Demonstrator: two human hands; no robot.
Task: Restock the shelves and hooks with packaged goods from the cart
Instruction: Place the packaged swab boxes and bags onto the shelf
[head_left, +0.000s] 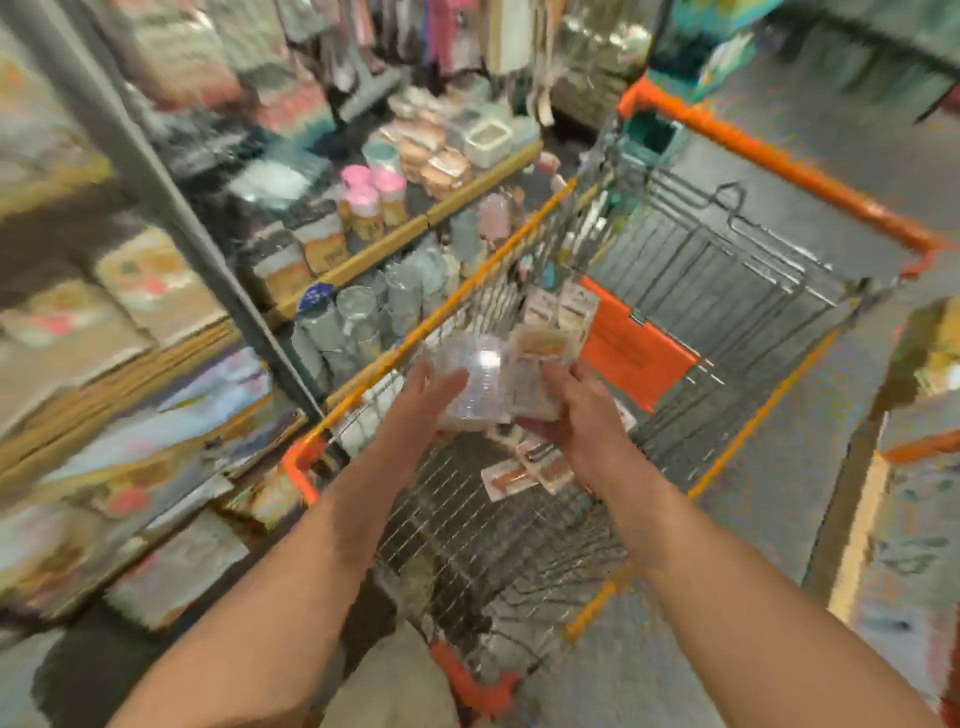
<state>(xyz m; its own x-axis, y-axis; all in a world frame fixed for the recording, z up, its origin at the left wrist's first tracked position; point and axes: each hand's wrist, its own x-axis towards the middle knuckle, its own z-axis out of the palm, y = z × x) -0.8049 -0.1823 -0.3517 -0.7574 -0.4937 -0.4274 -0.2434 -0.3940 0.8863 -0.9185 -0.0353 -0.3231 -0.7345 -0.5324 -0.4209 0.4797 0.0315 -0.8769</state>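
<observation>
The view is blurred by motion. Both hands are over a wire shopping cart (737, 291) with orange trim. My left hand (415, 400) touches a clear plastic cup-like container (475, 379) with fairly straight fingers. My right hand (576, 415) holds a stack of flat packaged goods (535, 358) with a label card, pressed against the clear container. More flat packages (524, 470) lie in the cart below my hands, and others (563, 306) stand against its left wall.
Shelves (395, 239) on the left hold jars with pink lids, clear tumblers and boxed goods. A grey upright post (171, 208) divides the shelving. An orange flap (634, 353) sits inside the cart. Grey floor lies to the right.
</observation>
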